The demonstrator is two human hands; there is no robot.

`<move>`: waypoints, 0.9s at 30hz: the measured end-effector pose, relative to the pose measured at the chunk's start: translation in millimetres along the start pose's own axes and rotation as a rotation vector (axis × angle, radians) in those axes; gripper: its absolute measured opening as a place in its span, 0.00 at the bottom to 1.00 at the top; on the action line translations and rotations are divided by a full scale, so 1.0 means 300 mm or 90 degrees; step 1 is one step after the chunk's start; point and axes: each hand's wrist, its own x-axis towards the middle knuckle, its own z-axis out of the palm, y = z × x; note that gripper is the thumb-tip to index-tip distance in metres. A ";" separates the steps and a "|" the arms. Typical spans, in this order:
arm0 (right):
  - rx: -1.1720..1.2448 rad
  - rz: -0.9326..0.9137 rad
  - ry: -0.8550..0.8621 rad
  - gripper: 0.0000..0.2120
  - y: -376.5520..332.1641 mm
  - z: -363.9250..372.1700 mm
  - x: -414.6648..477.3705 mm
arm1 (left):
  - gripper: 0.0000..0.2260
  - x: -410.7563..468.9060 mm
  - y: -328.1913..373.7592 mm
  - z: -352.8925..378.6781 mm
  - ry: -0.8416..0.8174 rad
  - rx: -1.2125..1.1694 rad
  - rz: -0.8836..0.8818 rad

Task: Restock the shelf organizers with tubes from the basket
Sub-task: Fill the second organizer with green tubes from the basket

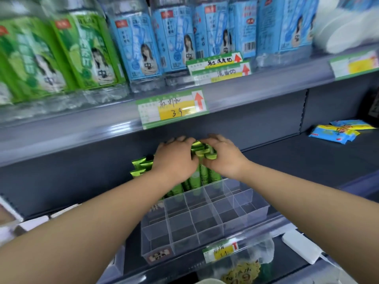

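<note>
- Now my left hand (176, 158) lies palm down over the crimped tops of the green tubes (196, 178), fingers curled over them and the thumb pressed against their side
- My right hand (223, 156) meets it from the other side, thumb and curled fingers gripping the flat green ends of the same bunch, so the two hands nearly touch
- The tubes stand upright, leaning a little, in the back rows of the clear organizer (207, 220), which sits on the lower shelf (307, 160); a few more green ends stick out just left of my left wrist
- The organizer is split into a grid of small compartments and carries a patterned label on its front wall
- On the shelf above stand green bottles (82, 52) to the left and blue bottles (139, 48) to the right, with price tags (174, 109) clipped to the shelf edge
- Far to the right on the lower shelf lie blue and yellow packets (336, 133), well apart from the organizer
- Lower down on the right a white box (301, 249) rests on a ledge
</note>
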 end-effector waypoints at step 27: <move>-0.142 -0.052 -0.060 0.36 -0.343 0.033 -0.571 | 0.30 -0.701 0.010 -0.156 0.026 0.126 -0.016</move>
